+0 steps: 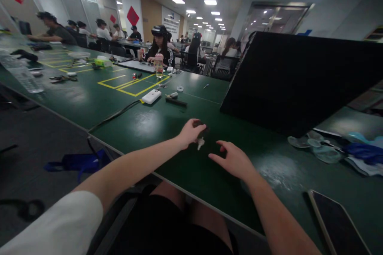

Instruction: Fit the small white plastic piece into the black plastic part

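My left hand (190, 133) is closed around a small dark object (203, 128) just above the green table, its thumb lying across it. A silvery key (200, 143) hangs or sticks out below that object. Too little of the dark piece shows to tell its kind. To the right, apart from the key, my right hand (235, 160) is held over the tabletop with thumb and forefinger spread and nothing between them. Beyond my hands lies a dark bar (176, 102) with a small metal piece (172, 95) beside it.
A big black panel (299, 79) leans up at the right. A phone (338, 221) lies near right; plastic-wrapped items (326, 149) sit behind it. A white device (151, 96) with a cable, a tape roll (180, 89) and a pink-lidded bottle (158, 66) stand farther off. Opposite, a person (158, 46) works.
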The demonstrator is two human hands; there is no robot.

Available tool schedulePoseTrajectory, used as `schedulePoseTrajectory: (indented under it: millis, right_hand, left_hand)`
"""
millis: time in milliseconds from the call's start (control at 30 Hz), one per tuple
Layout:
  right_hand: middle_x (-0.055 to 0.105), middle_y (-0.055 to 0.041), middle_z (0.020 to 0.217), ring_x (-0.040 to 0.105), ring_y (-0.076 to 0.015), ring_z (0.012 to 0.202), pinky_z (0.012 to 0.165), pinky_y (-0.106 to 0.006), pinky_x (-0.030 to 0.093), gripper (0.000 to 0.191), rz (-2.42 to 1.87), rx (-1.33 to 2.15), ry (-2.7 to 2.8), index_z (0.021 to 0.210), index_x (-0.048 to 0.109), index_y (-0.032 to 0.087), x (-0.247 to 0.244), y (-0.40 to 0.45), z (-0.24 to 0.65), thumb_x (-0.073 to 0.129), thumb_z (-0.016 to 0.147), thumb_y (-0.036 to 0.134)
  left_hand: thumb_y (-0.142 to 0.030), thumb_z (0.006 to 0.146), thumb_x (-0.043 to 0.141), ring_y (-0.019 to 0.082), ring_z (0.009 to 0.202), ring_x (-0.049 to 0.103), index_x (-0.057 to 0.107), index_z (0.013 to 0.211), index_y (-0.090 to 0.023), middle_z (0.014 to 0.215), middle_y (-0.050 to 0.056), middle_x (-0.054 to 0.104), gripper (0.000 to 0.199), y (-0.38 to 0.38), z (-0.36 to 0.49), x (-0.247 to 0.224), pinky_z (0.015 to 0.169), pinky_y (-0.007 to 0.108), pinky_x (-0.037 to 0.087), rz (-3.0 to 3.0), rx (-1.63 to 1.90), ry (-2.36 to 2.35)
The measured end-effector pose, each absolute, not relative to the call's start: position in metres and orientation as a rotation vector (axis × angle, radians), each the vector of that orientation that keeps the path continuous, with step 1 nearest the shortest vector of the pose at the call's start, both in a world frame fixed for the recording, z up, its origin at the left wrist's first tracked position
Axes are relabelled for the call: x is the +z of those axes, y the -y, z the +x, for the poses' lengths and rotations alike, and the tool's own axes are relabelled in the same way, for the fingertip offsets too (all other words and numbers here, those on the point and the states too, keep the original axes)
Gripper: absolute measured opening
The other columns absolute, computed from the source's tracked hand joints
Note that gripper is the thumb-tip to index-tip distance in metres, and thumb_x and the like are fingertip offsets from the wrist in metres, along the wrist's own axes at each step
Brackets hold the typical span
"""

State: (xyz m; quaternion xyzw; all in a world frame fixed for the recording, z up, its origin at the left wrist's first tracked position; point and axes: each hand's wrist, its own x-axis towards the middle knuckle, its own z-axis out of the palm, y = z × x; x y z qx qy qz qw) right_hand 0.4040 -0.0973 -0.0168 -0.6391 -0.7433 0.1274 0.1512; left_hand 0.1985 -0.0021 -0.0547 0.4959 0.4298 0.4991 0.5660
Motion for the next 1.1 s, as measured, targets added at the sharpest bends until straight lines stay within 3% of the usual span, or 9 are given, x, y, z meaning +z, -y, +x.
schedulePoseTrajectory:
  millis: [67, 233, 367, 533, 733, 900, 1100]
  right_hand:
    - [0.066, -0.0103, 0.115, 0.064, -0.023, 0.087, 0.068, -0.033, 0.048, 0.07, -1.845, 0.335, 2.135, 0.132, 0.059, 0.023, -0.017, 0.1, 0.403, 0.068, 0.077, 0.065]
    - [0.066, -0.0078, 0.109, 0.063, -0.0197, 0.089, 0.074, -0.031, 0.047, 0.036, -1.805, 0.384, 2.248, 0.115, 0.07, 0.024, -0.018, 0.099, 0.41, 0.06, 0.089, 0.047]
    - [0.067, -0.0068, 0.107, 0.063, -0.02, 0.087, 0.07, -0.031, 0.046, 0.039, -1.835, 0.373, 2.254, 0.111, 0.072, 0.025, -0.017, 0.097, 0.413, 0.062, 0.086, 0.054]
    - [0.071, -0.0046, 0.1, 0.065, -0.0221, 0.084, 0.067, -0.033, 0.047, 0.029, -1.858, 0.346, 2.218, 0.098, 0.075, 0.028, -0.014, 0.094, 0.421, 0.064, 0.085, 0.051]
    - [0.075, -0.0039, 0.091, 0.066, -0.0194, 0.073, 0.06, -0.031, 0.048, 0.026, -1.872, 0.36, 2.025, 0.1, 0.075, 0.027, -0.022, 0.088, 0.432, 0.054, 0.092, 0.04]
    - [0.075, -0.0039, 0.093, 0.068, -0.0188, 0.073, 0.063, -0.032, 0.052, 0.027, -1.83, 0.346, 1.843, 0.11, 0.071, 0.025, -0.021, 0.089, 0.431, 0.058, 0.089, 0.035]
    - [0.074, -0.0052, 0.095, 0.068, -0.0203, 0.078, 0.068, -0.034, 0.054, 0.027, -1.624, 0.244, 1.808, 0.107, 0.072, 0.024, -0.013, 0.098, 0.419, 0.056, 0.093, 0.041]
  left_hand:
    - [-0.045, 0.079, 0.074, 0.021, 0.098, 0.067, 0.057, 0.122, -0.021, 0.118, 0.013, 0.066, 0.052, 0.018, 0.233, -0.056, 0.083, 0.033, 0.055, 1.098, 1.132, -0.936]
    - [-0.043, 0.077, 0.077, 0.022, 0.11, 0.064, 0.059, 0.12, -0.022, 0.122, 0.012, 0.065, 0.051, 0.032, 0.242, -0.053, 0.097, 0.039, 0.051, 1.049, 1.147, -0.854]
    - [-0.038, 0.078, 0.077, 0.022, 0.111, 0.063, 0.059, 0.125, -0.022, 0.12, 0.011, 0.066, 0.052, 0.019, 0.215, -0.043, 0.102, 0.042, 0.047, 1.164, 1.259, -0.896]
    - [-0.039, 0.08, 0.074, 0.024, 0.107, 0.061, 0.06, 0.128, -0.022, 0.118, 0.011, 0.066, 0.054, 0.016, 0.203, -0.035, 0.097, 0.043, 0.049, 1.553, 1.188, -1.095]
    - [-0.044, 0.084, 0.068, 0.024, 0.096, 0.064, 0.058, 0.132, -0.023, 0.114, 0.01, 0.068, 0.053, 0.028, 0.204, -0.032, 0.085, 0.041, 0.053, 1.879, 0.991, -1.126]
    - [-0.042, 0.084, 0.068, 0.026, 0.1, 0.065, 0.055, 0.134, -0.025, 0.119, 0.01, 0.067, 0.054, 0.029, 0.204, -0.032, 0.088, 0.042, 0.053, 2.059, 0.902, -1.156]
    - [-0.037, 0.085, 0.066, 0.026, 0.104, 0.065, 0.055, 0.133, -0.027, 0.12, 0.008, 0.067, 0.051, 0.033, 0.205, -0.033, 0.09, 0.042, 0.053, 2.279, 0.781, -1.048]
